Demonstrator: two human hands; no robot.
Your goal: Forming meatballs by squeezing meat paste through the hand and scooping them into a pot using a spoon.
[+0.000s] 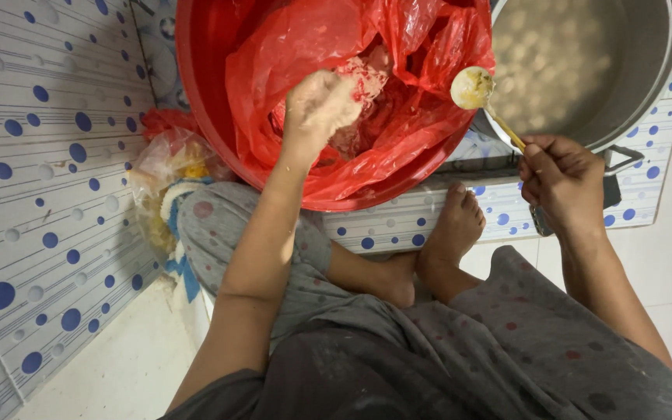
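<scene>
My left hand (319, 105) reaches into a red basin (196, 85) lined with a red plastic bag (421, 47). Its fingers are smeared and closed on pinkish paste (363, 82) that lies in the bag. My right hand (561, 183) grips the handle of a metal spoon (474, 87), whose bowl carries a pale rounded lump of paste. The spoon's bowl hovers between the basin's rim and a large metal pot (647, 85) of cloudy liquid with several pale balls in it.
A clear plastic bag (166, 167) with yellowish contents lies left of the basin. Tiles with blue dots cover the wall at left and the low ledge (398, 225) under the basin. My bare feet (449, 233) and grey dotted clothing fill the foreground.
</scene>
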